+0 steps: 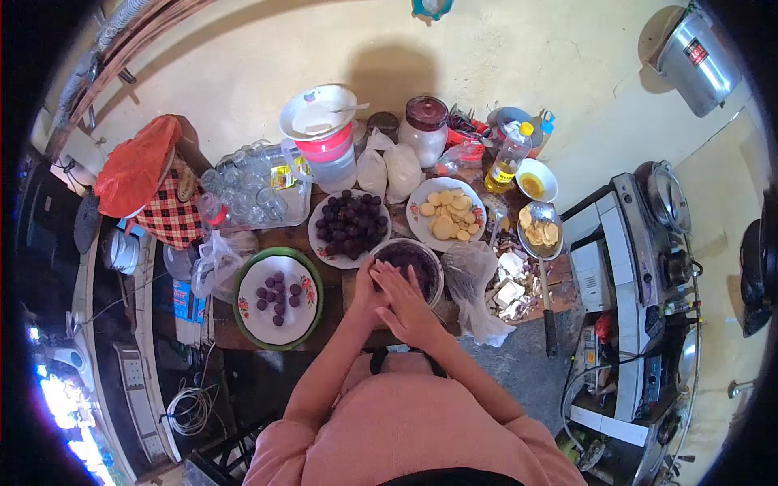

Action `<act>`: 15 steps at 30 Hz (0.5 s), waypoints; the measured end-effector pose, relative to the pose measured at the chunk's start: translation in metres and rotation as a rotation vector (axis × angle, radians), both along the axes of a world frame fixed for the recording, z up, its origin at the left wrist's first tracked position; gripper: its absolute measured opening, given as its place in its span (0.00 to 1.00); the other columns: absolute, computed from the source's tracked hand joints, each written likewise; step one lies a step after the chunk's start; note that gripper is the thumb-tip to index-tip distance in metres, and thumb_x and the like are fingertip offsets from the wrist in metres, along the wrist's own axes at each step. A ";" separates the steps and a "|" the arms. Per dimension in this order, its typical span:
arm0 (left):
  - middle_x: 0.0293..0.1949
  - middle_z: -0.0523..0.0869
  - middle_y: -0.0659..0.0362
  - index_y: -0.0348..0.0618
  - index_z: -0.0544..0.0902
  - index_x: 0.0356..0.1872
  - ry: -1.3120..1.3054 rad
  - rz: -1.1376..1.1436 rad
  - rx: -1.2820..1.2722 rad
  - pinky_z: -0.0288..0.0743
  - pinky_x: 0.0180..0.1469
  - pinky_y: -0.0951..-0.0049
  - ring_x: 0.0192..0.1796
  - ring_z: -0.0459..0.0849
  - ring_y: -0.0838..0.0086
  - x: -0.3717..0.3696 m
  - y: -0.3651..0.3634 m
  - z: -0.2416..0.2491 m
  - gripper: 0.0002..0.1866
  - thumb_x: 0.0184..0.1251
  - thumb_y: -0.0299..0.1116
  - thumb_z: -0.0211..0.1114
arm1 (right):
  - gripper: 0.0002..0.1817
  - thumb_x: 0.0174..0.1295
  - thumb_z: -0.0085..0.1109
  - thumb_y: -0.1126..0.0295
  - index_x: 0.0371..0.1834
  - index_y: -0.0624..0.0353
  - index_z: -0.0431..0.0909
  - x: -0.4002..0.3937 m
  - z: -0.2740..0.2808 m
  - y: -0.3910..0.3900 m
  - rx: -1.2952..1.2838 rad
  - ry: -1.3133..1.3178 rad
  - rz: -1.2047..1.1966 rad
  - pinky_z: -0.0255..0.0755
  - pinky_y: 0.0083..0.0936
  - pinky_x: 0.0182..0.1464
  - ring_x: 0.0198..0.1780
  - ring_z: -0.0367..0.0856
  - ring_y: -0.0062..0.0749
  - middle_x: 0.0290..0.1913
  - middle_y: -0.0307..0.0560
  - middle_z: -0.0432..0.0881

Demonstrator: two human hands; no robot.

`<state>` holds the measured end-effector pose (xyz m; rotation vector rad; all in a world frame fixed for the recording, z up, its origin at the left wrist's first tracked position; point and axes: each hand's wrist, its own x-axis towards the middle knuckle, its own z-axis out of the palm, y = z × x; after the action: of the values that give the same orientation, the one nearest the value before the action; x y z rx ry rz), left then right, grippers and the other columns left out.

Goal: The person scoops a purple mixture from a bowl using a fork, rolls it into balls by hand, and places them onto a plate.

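Observation:
My left hand [369, 292] and my right hand [405, 304] are pressed palm to palm at the near left edge of a clear bowl [438, 285]. The right fingers stretch out across the left hand. Whatever lies between the palms is hidden. Inside the bowl is a dark purple mass [408, 257], partly covered by my fingers. To the left, a white flowered plate [261, 327] on a green tray [318, 312] carries several small purple balls [278, 298]. Larger dark purple balls [351, 225] are heaped on another plate behind the bowl.
A plate of yellowish flat rounds [448, 217] stands behind right. Plastic bags [472, 283], an oil bottle [503, 166] and a strainer of fried pieces [541, 232] are at right. A tray of glass jars [251, 190], a pitcher [331, 162] and a lidded jar [425, 134] line the back.

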<state>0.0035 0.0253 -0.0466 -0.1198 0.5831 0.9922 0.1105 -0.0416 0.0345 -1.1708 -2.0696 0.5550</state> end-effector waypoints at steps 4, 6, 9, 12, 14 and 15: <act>0.07 0.62 0.67 0.49 0.66 0.09 -0.163 -0.159 0.166 0.57 0.09 0.82 0.08 0.61 0.81 -0.009 0.009 -0.011 0.24 0.67 0.40 0.52 | 0.25 0.66 0.40 0.64 0.65 0.63 0.56 0.018 0.009 0.002 0.025 0.214 -0.116 0.41 0.46 0.68 0.65 0.59 0.49 0.65 0.55 0.61; 0.02 0.53 0.70 0.52 0.58 0.03 0.037 -0.083 -0.007 0.41 0.03 0.84 0.02 0.49 0.83 0.009 0.001 0.028 0.30 0.68 0.41 0.52 | 0.25 0.67 0.39 0.65 0.65 0.63 0.56 0.027 0.008 0.008 -0.034 0.286 -0.193 0.43 0.45 0.67 0.64 0.60 0.48 0.64 0.56 0.62; 0.31 0.80 0.61 0.44 0.77 0.35 -0.026 -0.135 0.146 0.73 0.32 0.78 0.30 0.78 0.78 0.020 -0.009 0.052 0.17 0.66 0.49 0.53 | 0.25 0.66 0.40 0.65 0.65 0.63 0.56 0.033 0.005 0.023 -0.046 0.325 -0.251 0.45 0.45 0.66 0.65 0.59 0.47 0.65 0.57 0.60; 0.65 0.65 0.58 0.46 0.58 0.66 -0.090 -0.237 0.357 0.58 0.64 0.59 0.65 0.65 0.68 0.031 -0.022 0.039 0.35 0.65 0.58 0.46 | 0.26 0.66 0.40 0.62 0.65 0.61 0.56 0.025 0.005 0.036 -0.022 0.061 -0.359 0.44 0.49 0.65 0.68 0.54 0.47 0.67 0.59 0.57; 0.66 0.62 0.57 0.47 0.57 0.67 -0.282 -0.240 0.331 0.53 0.66 0.56 0.67 0.60 0.66 0.044 -0.034 0.050 0.36 0.65 0.61 0.41 | 0.27 0.65 0.40 0.59 0.65 0.60 0.57 0.000 -0.009 0.038 -0.075 -0.179 -0.533 0.43 0.52 0.65 0.70 0.51 0.47 0.68 0.59 0.54; 0.67 0.60 0.58 0.48 0.56 0.67 -0.303 -0.226 0.391 0.52 0.67 0.56 0.68 0.59 0.66 0.042 -0.033 0.041 0.36 0.65 0.61 0.40 | 0.28 0.64 0.41 0.58 0.65 0.60 0.57 -0.021 -0.031 0.031 -0.150 -0.284 -0.661 0.42 0.54 0.65 0.70 0.50 0.47 0.68 0.59 0.53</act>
<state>0.0453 -0.0076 -0.0051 0.1393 0.1150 0.8309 0.0897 -0.0105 0.0036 -1.9986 -1.7177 0.2298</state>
